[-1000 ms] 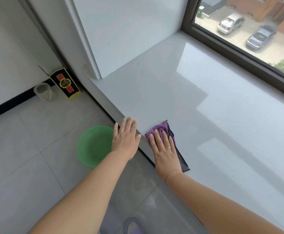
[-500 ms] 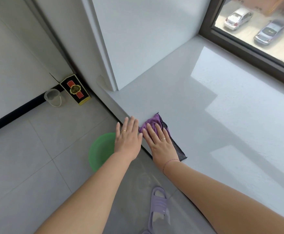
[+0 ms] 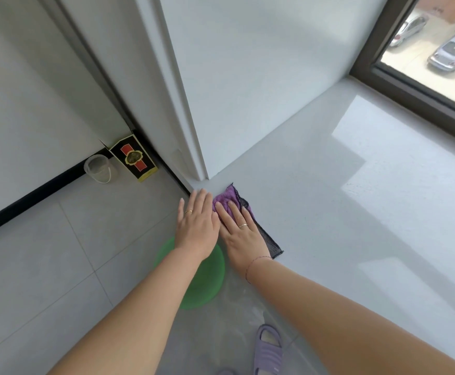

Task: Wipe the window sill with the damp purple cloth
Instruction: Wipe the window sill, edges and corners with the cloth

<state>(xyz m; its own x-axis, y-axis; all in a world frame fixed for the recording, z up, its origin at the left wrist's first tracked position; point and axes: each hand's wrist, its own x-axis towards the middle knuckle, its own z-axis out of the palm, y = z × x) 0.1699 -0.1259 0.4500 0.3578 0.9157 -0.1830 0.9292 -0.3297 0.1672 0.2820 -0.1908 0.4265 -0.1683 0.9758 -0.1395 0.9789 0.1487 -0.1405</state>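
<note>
Pressing flat w/ straight fingers, the right hand point(image 3: 238, 231) pins the purple cloth point(image 3: 227, 200) to the window sill point(image 3: 329, 212) at its near edge, close to the wall corner. Left hand point(image 3: 196, 228) lies flat just beside, fingers together, holding nothing. Best approach imo: even palm pressure, overlapping strokes, reach into that corner w/o bunching the cloth.

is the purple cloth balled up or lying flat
Lying flat: the purple cloth spreads as a strip on the sill, pressed under the right hand, whose fingers are straight.
</note>
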